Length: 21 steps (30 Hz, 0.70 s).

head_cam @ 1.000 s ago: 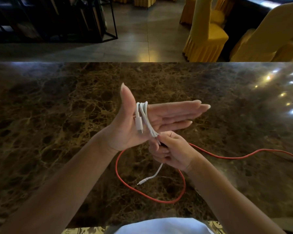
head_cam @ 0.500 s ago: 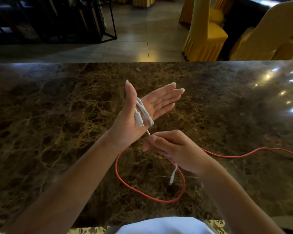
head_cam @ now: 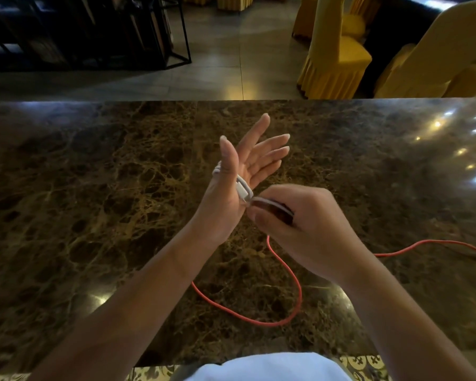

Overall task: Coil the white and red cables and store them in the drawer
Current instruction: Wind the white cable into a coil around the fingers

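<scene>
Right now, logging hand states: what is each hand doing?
Left hand: open, fingers straight, white cable looped around it.
Right hand: closed, pinching the white cable.

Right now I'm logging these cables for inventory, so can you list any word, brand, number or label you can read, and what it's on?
None: no readable text shows in the head view.
White cable, wound round the left hand: its connector is plain, with no marking visible.
Red cable on the marble table: no print visible.
Right hand grips the white cable's end, hiding that part.
</scene>
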Available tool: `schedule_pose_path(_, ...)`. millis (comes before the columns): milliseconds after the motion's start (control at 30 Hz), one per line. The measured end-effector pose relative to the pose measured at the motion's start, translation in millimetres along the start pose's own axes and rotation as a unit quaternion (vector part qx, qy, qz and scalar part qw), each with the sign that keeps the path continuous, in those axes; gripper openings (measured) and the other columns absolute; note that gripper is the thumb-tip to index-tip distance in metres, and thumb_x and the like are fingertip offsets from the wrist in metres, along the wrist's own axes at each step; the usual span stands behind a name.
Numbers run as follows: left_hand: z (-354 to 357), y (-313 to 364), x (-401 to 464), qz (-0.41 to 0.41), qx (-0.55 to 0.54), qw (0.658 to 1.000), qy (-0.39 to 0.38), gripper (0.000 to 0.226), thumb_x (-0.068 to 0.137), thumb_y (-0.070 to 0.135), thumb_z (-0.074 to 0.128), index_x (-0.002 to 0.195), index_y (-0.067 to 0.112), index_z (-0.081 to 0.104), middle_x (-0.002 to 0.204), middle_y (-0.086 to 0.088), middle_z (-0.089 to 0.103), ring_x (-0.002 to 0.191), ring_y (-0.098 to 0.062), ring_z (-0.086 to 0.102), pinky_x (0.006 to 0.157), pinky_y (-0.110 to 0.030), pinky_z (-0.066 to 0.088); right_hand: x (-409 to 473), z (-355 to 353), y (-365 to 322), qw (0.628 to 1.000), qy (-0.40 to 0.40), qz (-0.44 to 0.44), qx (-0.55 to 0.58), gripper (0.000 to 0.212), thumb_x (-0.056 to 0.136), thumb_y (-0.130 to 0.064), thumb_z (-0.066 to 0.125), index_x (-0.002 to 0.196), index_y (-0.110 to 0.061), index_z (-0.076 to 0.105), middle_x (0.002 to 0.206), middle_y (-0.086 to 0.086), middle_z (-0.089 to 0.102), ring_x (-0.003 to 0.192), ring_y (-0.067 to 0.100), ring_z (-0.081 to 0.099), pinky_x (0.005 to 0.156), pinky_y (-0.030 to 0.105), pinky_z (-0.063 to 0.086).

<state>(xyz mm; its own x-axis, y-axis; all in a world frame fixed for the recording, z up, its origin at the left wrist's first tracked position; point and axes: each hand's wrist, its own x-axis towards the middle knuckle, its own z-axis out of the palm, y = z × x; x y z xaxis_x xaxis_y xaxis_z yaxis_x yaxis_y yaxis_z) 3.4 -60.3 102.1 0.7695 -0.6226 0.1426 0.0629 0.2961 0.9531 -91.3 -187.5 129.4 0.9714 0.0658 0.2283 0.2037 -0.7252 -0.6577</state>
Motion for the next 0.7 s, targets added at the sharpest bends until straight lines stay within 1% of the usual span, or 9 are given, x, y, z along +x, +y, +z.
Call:
schedule_pose_path(100, 4, 0, 2, 0.001, 0.007, 1.0, 0.012, 0.087, 0.091, 0.061, 0.011, 0.162, 0.013, 0.026, 0.157, -0.015, 0.05, 0.146, -0.024, 0.049, 0.124, -0.042, 0.035, 3, 7, -6, 0.995, 0.088, 0.005, -0.037, 0.015, 0.092, -0.035, 0.075, 0.096, -0.022, 0.07, 0.082, -0.014, 0.066, 0.071, 0.004, 0.061, 0.062, 0.023, 0.048)
schedule_pose_path(200, 6, 2, 2, 0.002, 0.037, 0.999, 0.022, 0.085, 0.092, 0.059, 0.011, 0.161, 0.013, 0.027, 0.157, -0.01, 0.05, 0.146, -0.019, 0.048, 0.122, -0.04, 0.037, 4, 11, -9, 0.992, 0.122, 0.02, 0.006, 0.033, 0.087, -0.031, 0.082, 0.109, -0.019, 0.06, 0.078, -0.015, 0.063, 0.063, 0.004, 0.06, 0.057, 0.022, 0.048)
schedule_pose_path(267, 5, 1, 2, -0.005, 0.042, 0.999, 0.021, 0.085, 0.091, 0.061, 0.012, 0.161, 0.016, 0.028, 0.157, -0.007, 0.051, 0.147, -0.016, 0.047, 0.12, -0.036, 0.039, 7, 10, -7, 0.99, 0.141, 0.012, 0.011, 0.035, 0.089, -0.026, 0.082, 0.113, -0.015, 0.06, 0.074, -0.018, 0.061, 0.058, 0.001, 0.057, 0.057, 0.019, 0.046)
schedule_pose_path(367, 0, -1, 1, -0.029, 0.032, 0.999, 0.009, 0.097, 0.084, 0.078, 0.023, 0.163, 0.022, 0.024, 0.16, -0.003, 0.047, 0.15, -0.013, 0.042, 0.118, -0.035, 0.041, 9, 7, -1, 0.992, 0.128, -0.021, -0.006, 0.019, 0.098, -0.023, 0.071, 0.114, -0.014, 0.069, 0.088, -0.009, 0.074, 0.072, 0.003, 0.069, 0.063, 0.031, 0.056)
schedule_pose_path(467, -2, 2, -2, -0.066, 0.007, 0.997, -0.034, 0.115, 0.073, 0.092, 0.035, 0.164, 0.025, 0.018, 0.167, 0.001, 0.036, 0.153, -0.01, 0.035, 0.126, -0.043, 0.031, 11, 1, 6, 0.992, 0.119, -0.036, 0.021, 0.012, 0.102, -0.017, 0.066, 0.111, -0.011, 0.073, 0.087, -0.006, 0.075, 0.07, 0.004, 0.068, 0.062, 0.02, 0.051)
schedule_pose_path(567, 2, 7, -7, -0.076, -0.039, 0.994, -0.062, 0.118, 0.073, 0.093, 0.037, 0.165, 0.023, 0.015, 0.171, 0.0, 0.027, 0.156, -0.013, 0.029, 0.13, -0.052, 0.017, 12, -5, 11, 0.988, 0.093, -0.005, 0.123, 0.013, 0.103, -0.016, 0.064, 0.108, -0.009, 0.074, 0.08, -0.005, 0.072, 0.064, 0.012, 0.063, 0.057, 0.02, 0.047)
schedule_pose_path(633, 5, 11, -9, -0.068, -0.067, 0.993, -0.066, 0.116, 0.076, 0.089, 0.036, 0.166, 0.02, 0.012, 0.172, -0.003, 0.023, 0.158, -0.018, 0.026, 0.13, -0.052, 0.017, 13, -7, 12, 0.977, 0.072, 0.014, 0.198, 0.015, 0.103, -0.018, 0.063, 0.106, -0.008, 0.075, 0.077, 0.0, 0.071, 0.06, 0.015, 0.058, 0.055, 0.029, 0.046)
schedule_pose_path(667, 6, 13, -10, -0.068, -0.081, 0.992, -0.073, 0.115, 0.078, 0.087, 0.037, 0.166, 0.019, 0.01, 0.173, -0.006, 0.021, 0.158, -0.021, 0.024, 0.13, -0.051, 0.017, 14, -8, 11, 0.969, 0.064, 0.022, 0.237, 0.017, 0.102, -0.018, 0.063, 0.105, -0.007, 0.075, 0.077, 0.002, 0.071, 0.059, 0.014, 0.057, 0.054, 0.031, 0.044)
schedule_pose_path(700, 7, 14, -11, -0.071, -0.093, 0.989, -0.085, 0.114, 0.079, 0.086, 0.038, 0.166, 0.018, 0.009, 0.173, -0.007, 0.02, 0.159, -0.023, 0.023, 0.129, -0.05, 0.019, 15, -8, 10, 0.96, 0.058, 0.03, 0.273, 0.017, 0.102, -0.017, 0.062, 0.104, -0.006, 0.074, 0.075, -0.001, 0.07, 0.059, 0.009, 0.056, 0.055, 0.026, 0.043)
